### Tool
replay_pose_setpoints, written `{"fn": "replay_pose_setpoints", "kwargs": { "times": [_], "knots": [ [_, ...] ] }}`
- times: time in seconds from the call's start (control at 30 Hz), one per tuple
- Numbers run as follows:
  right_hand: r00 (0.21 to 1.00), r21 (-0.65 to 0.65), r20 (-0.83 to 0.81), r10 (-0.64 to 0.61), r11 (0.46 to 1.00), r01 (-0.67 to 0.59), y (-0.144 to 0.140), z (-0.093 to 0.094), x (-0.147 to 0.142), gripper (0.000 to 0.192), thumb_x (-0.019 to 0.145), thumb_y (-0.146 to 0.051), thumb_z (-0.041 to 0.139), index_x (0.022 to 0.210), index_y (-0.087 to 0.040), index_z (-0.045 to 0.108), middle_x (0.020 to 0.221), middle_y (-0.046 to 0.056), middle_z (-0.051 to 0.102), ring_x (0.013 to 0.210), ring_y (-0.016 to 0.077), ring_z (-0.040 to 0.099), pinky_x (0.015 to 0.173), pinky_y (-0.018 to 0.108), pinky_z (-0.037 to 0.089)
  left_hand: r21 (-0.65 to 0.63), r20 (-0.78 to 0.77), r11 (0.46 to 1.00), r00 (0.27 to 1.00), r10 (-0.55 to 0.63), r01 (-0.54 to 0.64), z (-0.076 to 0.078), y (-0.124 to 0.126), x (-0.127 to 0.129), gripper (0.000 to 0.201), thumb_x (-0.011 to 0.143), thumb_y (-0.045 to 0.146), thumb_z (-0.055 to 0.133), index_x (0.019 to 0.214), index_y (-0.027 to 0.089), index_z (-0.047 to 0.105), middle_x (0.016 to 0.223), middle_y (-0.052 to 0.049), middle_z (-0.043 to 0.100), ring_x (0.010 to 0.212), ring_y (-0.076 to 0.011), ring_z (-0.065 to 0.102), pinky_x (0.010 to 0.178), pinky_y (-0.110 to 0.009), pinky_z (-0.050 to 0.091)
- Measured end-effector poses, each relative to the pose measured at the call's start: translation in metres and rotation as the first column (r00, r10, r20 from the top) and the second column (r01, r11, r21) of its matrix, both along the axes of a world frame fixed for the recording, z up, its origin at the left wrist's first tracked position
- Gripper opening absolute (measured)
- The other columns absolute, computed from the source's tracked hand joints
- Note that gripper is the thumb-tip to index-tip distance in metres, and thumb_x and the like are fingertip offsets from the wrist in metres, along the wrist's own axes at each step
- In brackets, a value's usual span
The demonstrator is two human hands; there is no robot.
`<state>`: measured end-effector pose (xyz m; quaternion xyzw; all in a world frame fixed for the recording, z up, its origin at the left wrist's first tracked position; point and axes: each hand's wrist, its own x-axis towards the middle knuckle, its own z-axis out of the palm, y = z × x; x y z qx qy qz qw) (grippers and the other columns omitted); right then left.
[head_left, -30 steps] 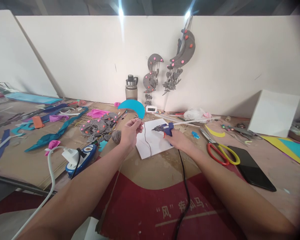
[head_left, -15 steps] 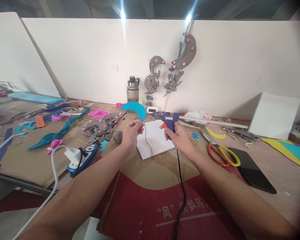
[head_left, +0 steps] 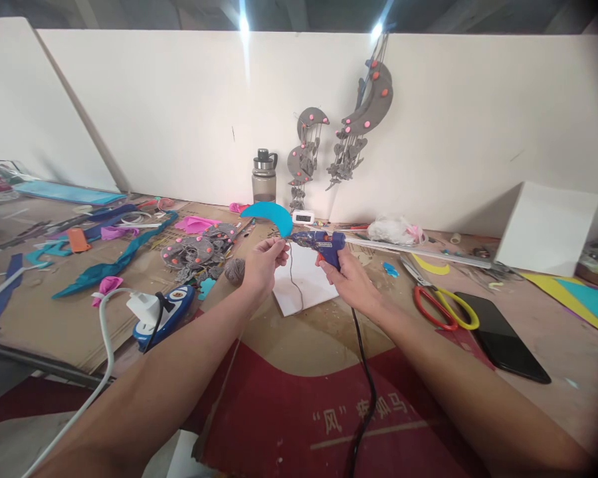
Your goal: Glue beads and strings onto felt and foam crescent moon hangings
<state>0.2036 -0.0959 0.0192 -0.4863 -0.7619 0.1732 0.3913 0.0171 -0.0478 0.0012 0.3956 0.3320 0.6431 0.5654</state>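
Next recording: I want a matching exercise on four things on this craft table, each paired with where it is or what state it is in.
Things:
1. blue crescent
2. glue gun
3. scissors
4. water bottle

Places or states:
A. lying flat on the table beside a black phone
B. standing upright against the white wall
C. held up in the left hand, a thread hanging below it
D. gripped in the right hand, nozzle pointing toward the left hand

Pairs: 1-C, 2-D, 3-A, 4-B
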Motion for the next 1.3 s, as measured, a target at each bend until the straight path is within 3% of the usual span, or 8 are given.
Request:
{"fn": "replay_pose_setpoints", "kwargs": {
  "times": [0.7, 0.8, 0.9, 1.0, 1.13, 1.3],
  "knots": [
    [0.996, 0.018, 0.07, -0.064, 0.998, 0.063, -0.001, 0.001, 0.0, 0.023, 0.09, -0.035, 0.045, 0.104, -0.017, 0.051, 0.095, 0.009, 0.064, 0.074, 0.019, 0.057, 0.069, 0.033, 0.043, 0.029, 0.047, 1.0, 0.999, -0.005, 0.003, 0.002, 0.0, -0.001, 0.021, 0.066, 0.028, 0.077, 0.068, 0.013, 0.062, 0.067, -0.001, 0.06, 0.053, -0.0058, 0.048, 0.051, -0.021, 0.036],
    [0.997, -0.071, 0.014, -0.077, 0.994, 0.078, 0.003, -0.003, 0.002, 0.023, 0.089, -0.035, 0.047, 0.102, -0.018, 0.053, 0.094, 0.007, 0.067, 0.069, 0.0165, 0.057, 0.065, 0.03, 0.044, 0.026, 0.067, 1.0, 0.998, 0.003, -0.004, 0.003, 0.0, -0.003, 0.022, 0.065, 0.028, 0.077, 0.068, 0.013, 0.062, 0.068, -0.001, 0.06, 0.054, -0.0056, 0.049, 0.052, -0.02, 0.037],
    [0.994, -0.262, -0.036, -0.106, 0.96, 0.093, 0.011, -0.006, 0.005, 0.021, 0.088, -0.032, 0.047, 0.102, -0.018, 0.054, 0.096, 0.006, 0.07, 0.061, 0.0135, 0.057, 0.059, 0.026, 0.045, 0.027, 0.074, 1.0, 0.997, 0.004, -0.006, 0.004, 0.0, -0.004, 0.022, 0.065, 0.029, 0.077, 0.068, 0.014, 0.061, 0.068, -0.001, 0.061, 0.054, -0.0056, 0.049, 0.051, -0.02, 0.037],
    [0.975, -0.351, 0.154, -0.162, 0.913, 0.207, 0.018, -0.008, 0.01, 0.023, 0.088, -0.03, 0.048, 0.104, -0.016, 0.056, 0.098, 0.01, 0.07, 0.068, 0.0167, 0.062, 0.061, 0.027, 0.046, 0.038, 0.059, 0.999, 0.998, 0.007, -0.009, 0.004, -0.001, -0.002, 0.021, 0.066, 0.029, 0.076, 0.068, 0.014, 0.061, 0.068, -0.001, 0.06, 0.054, -0.0055, 0.049, 0.051, -0.02, 0.036],
    [0.835, -0.198, 0.502, -0.226, 0.91, 0.365, 0.023, -0.01, 0.014, 0.026, 0.091, -0.03, 0.047, 0.104, -0.013, 0.061, 0.107, 0.018, 0.068, 0.095, 0.0264, 0.065, 0.077, 0.032, 0.047, 0.068, 0.014, 0.998, 1.0, 0.007, -0.008, 0.003, -0.002, 0.001, 0.02, 0.068, 0.029, 0.075, 0.068, 0.014, 0.061, 0.068, -0.001, 0.061, 0.051, -0.0052, 0.047, 0.049, -0.021, 0.034],
    [0.748, -0.107, 0.602, -0.279, 0.901, 0.421, 0.02, -0.011, 0.015, 0.037, 0.092, -0.036, 0.045, 0.099, -0.004, 0.063, 0.108, 0.031, 0.062, 0.103, 0.0375, 0.06, 0.087, 0.046, 0.045, 0.095, -0.031, 0.995, 0.999, 0.016, -0.013, 0.002, -0.003, 0.004, 0.019, 0.071, 0.03, 0.073, 0.069, 0.015, 0.062, 0.068, -0.001, 0.061, 0.049, -0.0053, 0.046, 0.048, -0.022, 0.033]
  ]
}}
